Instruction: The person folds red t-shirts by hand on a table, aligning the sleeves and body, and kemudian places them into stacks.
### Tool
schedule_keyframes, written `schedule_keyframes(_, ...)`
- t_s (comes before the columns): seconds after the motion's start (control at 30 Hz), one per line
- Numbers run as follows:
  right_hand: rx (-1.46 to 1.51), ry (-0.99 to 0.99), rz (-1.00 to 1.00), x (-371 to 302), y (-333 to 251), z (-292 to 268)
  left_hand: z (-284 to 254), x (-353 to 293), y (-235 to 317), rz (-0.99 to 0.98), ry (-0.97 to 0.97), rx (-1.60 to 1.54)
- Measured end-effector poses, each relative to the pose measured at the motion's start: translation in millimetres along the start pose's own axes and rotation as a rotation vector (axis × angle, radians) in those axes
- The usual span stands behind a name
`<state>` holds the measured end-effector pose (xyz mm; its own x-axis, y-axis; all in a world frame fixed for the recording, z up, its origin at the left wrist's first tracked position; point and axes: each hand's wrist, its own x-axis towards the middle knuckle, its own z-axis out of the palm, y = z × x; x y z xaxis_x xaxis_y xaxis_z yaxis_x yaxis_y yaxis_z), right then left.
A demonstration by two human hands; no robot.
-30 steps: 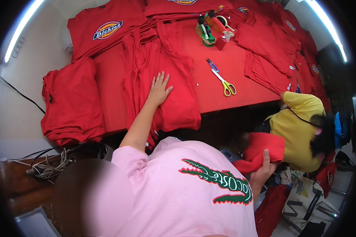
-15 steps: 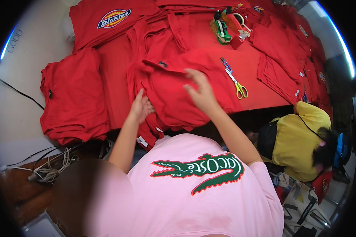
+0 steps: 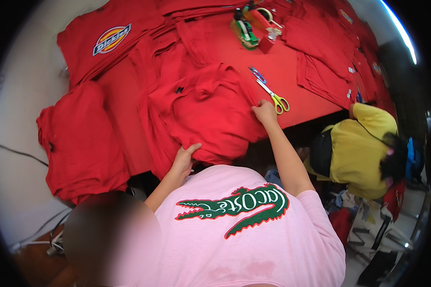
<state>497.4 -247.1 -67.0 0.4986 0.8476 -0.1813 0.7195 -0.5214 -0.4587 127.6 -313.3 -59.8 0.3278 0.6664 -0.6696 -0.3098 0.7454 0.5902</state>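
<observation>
One red shirt (image 3: pixel 210 119) lies rumpled over other red garments (image 3: pixel 160 60) at the near edge of the red table (image 3: pixel 304 107), small dark label (image 3: pixel 179 90) on its far-left part; left hand (image 3: pixel 183 160) pinches the near edge, thumb on top, and right hand (image 3: pixel 266 113) has fingers curled closed on the right edge. Yellow-handled scissors (image 3: pixel 274 97) lie just beside the right hand, blue thread snips (image 3: pixel 257 74) near their tips, green tape dispenser (image 3: pixel 245 36) farther back. Stacked red shirts (image 3: pixel 81 138) sit left, co-worker in yellow (image 3: pixel 361 148) right.
</observation>
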Motion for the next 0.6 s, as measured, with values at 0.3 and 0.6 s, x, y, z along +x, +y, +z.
schedule_keyframes(0.3, 1.343, -0.41, 0.409, -19, -71, -109, 38, 10, 124, 0.164, 0.067, -0.102)
schedule_keyframes(0.6, 0.937, 0.169, -0.741, -152, 1, -381, 112, -54, 303, 1.232, -0.352, 0.453)
